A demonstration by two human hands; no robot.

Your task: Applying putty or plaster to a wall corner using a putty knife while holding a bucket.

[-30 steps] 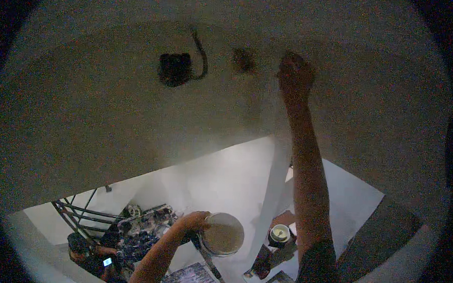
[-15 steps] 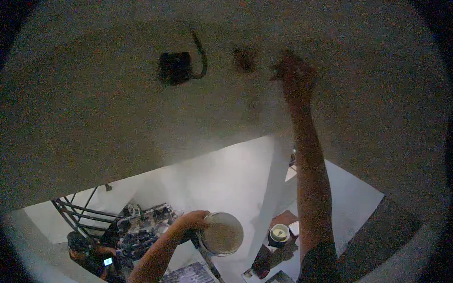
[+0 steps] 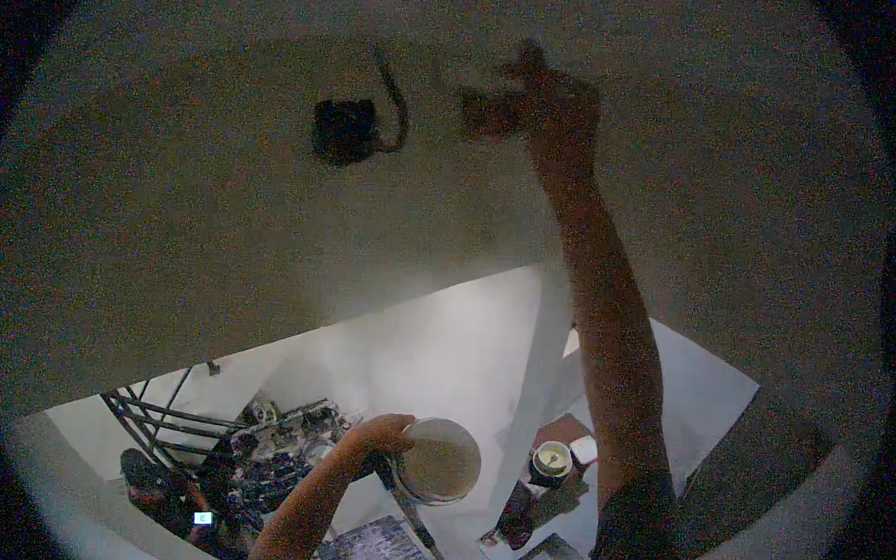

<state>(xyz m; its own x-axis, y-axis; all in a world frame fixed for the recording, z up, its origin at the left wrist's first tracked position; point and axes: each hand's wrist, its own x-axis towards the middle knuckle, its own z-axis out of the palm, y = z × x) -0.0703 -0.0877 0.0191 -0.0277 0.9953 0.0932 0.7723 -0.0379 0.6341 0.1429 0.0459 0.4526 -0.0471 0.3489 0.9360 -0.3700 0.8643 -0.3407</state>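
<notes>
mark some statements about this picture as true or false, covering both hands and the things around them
1. The left hand grips a round, pale-rimmed container. True.
2. A dark, boxy object with a cord is left of the right hand. True.
3. The right hand is inside the container. False: it is raised near a dark reddish, squarish patch.
4. A small lit screen glows at lower right. False: the small lit screen is at lower left.
5. A small, round tub with pale yellow contents is right of the container. True.
</notes>
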